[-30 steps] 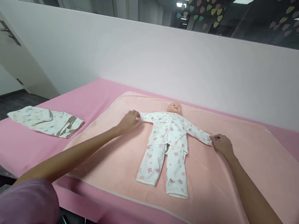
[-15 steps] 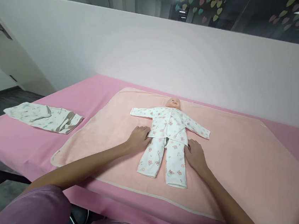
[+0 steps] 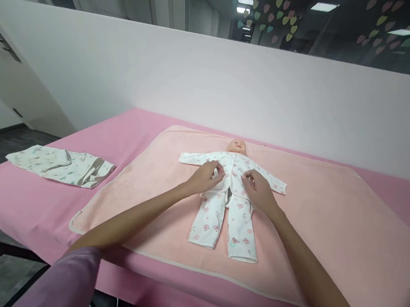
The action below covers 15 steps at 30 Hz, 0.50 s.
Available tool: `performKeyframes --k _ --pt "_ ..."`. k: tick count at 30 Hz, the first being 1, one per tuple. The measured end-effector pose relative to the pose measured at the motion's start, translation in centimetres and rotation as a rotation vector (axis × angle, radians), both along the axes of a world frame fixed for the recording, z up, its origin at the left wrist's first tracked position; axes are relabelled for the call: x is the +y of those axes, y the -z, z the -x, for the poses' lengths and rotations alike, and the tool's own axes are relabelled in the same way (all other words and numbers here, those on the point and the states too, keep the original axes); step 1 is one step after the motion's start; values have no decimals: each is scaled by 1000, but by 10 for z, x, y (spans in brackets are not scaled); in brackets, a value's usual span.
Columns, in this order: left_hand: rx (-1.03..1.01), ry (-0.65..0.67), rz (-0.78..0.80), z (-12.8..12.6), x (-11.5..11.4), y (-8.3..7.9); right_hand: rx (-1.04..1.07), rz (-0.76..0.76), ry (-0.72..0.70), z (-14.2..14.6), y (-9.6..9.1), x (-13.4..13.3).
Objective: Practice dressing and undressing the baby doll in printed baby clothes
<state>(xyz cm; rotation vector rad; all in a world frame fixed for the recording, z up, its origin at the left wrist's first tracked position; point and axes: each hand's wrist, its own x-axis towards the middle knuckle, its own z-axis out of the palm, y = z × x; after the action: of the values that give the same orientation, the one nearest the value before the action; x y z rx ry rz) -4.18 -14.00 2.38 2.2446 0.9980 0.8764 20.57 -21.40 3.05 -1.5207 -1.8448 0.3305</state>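
Observation:
A baby doll (image 3: 236, 146) lies face up, head toward the wall, its arms spread. It wears a white printed jacket (image 3: 239, 164) and matching white trousers (image 3: 243, 228). My left hand (image 3: 207, 177) is over the left side of the jacket's front, fingers loosely curled, with a gap between thumb and forefinger. Over the right side of the front is my right hand (image 3: 259, 189), its fingers bent and apart, gripping no cloth that I can see. Whether the fingertips touch the jacket is unclear. The jacket's hem is partly hidden behind both hands.
The doll lies on a peach blanket (image 3: 142, 195) spread over a pink-covered table (image 3: 38, 204). A folded white printed cloth (image 3: 75, 169) with brown parts rests on the left. Behind the table stands a white wall (image 3: 212, 81) with a window above.
Both hands have left the sides of the jacket's hem. They have moved up and inward over its front, closer to each other. The doll's pose looks the same.

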Motion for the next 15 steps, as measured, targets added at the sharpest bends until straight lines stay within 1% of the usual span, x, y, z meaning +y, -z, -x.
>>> performKeyframes --k 3,5,8,10,13,15 --pt "20 28 254 -28 33 -6 -26 112 -97 6 -6 40" --pt "29 88 382 -34 48 -7 -34 164 -154 6 -4 54" --pt "-13 215 484 -28 57 -5 12 161 -214 5 4 59" --pt "-49 279 549 -22 59 -4 54 144 -214 5 9 57" --pt "-80 334 630 -16 61 -1 91 144 -197 6 14 56" --pt "-86 345 653 -15 64 0 116 163 -196 6 16 57"
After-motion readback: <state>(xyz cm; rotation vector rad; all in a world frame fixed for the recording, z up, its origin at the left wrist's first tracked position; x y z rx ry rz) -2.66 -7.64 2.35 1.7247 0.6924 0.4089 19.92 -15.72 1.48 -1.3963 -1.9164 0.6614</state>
